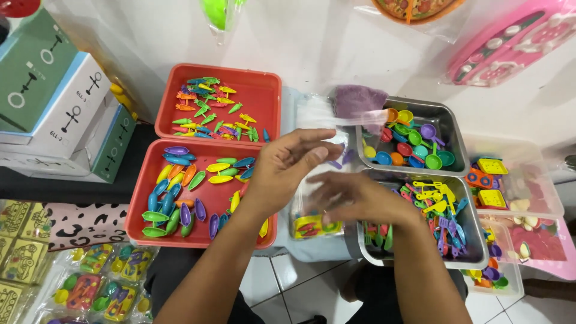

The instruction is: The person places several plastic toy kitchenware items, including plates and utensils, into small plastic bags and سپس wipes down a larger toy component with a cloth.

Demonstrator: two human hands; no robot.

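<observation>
Plastic bag (318, 180), clear and thin, is between my two hands, above the gap between the red trays and the steel trays. At its bottom I see small toy pieces (312, 227), yellow, red and green, and its upper part is blurred, so the exact shape I cannot tell. My left hand (288, 165) pinches the upper edge of the bag with fingers bent together. My right hand (354, 198) is on the right side of the bag, also blurred; it seems to grip the film, but I cannot tell it surely. To the left, the near red tray (201, 231) holds colourful pod-shaped toy pieces, the far red tray (264, 96) small carrot-shaped ones. To the right, one steel tray (450, 120) holds toy pans and ladles, and the near steel tray (420, 261) has toy utensils.
</observation>
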